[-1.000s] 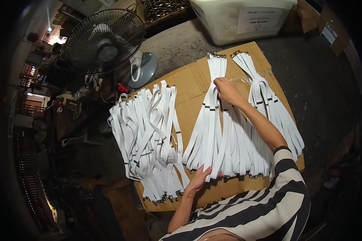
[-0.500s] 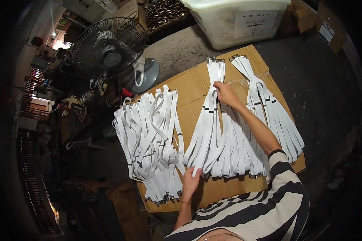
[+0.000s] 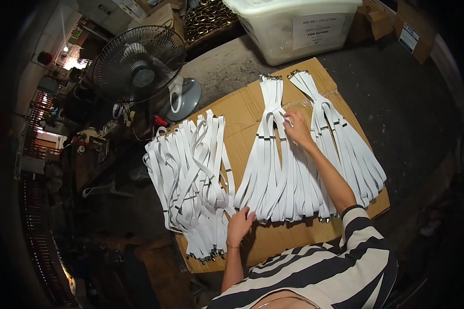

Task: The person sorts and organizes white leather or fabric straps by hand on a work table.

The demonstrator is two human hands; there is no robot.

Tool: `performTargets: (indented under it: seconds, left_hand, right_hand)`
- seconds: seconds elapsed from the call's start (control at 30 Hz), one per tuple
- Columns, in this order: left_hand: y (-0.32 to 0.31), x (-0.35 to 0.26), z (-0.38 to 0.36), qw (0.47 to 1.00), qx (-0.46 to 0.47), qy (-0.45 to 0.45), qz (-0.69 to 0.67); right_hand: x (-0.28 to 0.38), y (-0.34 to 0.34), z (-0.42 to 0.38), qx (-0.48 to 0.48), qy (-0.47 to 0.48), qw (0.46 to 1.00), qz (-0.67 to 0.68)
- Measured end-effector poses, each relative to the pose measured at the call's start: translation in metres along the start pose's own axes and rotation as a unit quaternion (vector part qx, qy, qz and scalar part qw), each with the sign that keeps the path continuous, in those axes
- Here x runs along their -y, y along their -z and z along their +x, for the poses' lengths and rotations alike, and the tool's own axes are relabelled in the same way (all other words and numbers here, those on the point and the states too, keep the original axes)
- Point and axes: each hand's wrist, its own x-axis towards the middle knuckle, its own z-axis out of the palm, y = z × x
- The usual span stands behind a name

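Note:
White straps with metal clips and dark marks lie in groups on a cardboard sheet [image 3: 263, 239]. The middle bundle [image 3: 273, 170] fans out from its clipped top. My right hand [image 3: 297, 129] is at its narrow part, fingers curved and apart at the right edge of the straps. By the looped lower ends at the bundle's left corner is my left hand [image 3: 239, 226], its fingertips slightly parted. A second fanned bundle [image 3: 345, 154] lies to the right. On the left is a looser, tangled pile of straps [image 3: 191, 180].
A black fan [image 3: 143, 77] on a grey base stands beyond the tangled pile. Behind the cardboard sits a labelled white plastic bin [image 3: 273, 33], with a box of brass-coloured metal pieces [image 3: 209, 20] left of it. An open carton [image 3: 412, 33] is at the upper right.
My right hand has come off the middle bundle's narrow part and moved slightly right and down. My left hand has let go of the strap loop and shifted slightly left. The view has shifted slightly.

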Motion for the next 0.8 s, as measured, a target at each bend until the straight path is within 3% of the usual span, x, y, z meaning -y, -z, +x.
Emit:
performTargets:
  seconds: [0.13,0.2,0.27,0.33,0.4,0.43,0.5,0.6,0.8]
  left_hand:
    - [0.003,-0.007,0.017,0.996,-0.087,-0.007,0.029]
    - [0.004,-0.01,0.031,0.986,-0.147,-0.082,0.012]
    - [0.002,-0.015,0.054,0.988,-0.13,-0.077,-0.009]
    - [-0.005,-0.021,0.077,0.964,-0.176,-0.2,0.0]
    - [-0.011,-0.032,0.093,0.957,-0.163,-0.241,0.025]
    - [-0.014,-0.036,0.098,0.949,-0.148,-0.275,0.052]
    - [-0.025,-0.03,0.103,0.952,-0.114,-0.271,0.084]
    - [-0.033,-0.026,0.102,0.964,-0.067,-0.242,0.083]
    - [-0.033,-0.026,0.112,0.964,-0.136,-0.228,-0.018]
  right_hand:
    - [-0.01,0.006,-0.014,0.012,-0.002,0.999,-0.041]
    - [-0.004,0.006,-0.01,0.008,0.0,0.998,-0.056]
    - [0.002,-0.001,0.003,-0.017,-0.003,0.998,-0.068]
    - [0.007,-0.014,0.019,-0.026,0.046,0.996,-0.069]
    - [-0.001,-0.023,0.038,-0.04,0.096,0.992,-0.069]
    - [-0.007,-0.028,0.047,0.024,0.109,0.992,-0.055]
    - [-0.009,-0.03,0.055,0.135,0.083,0.987,-0.031]
    - [-0.013,-0.03,0.058,0.142,0.039,0.987,0.062]
    - [-0.004,-0.033,0.038,0.074,0.056,0.995,-0.028]
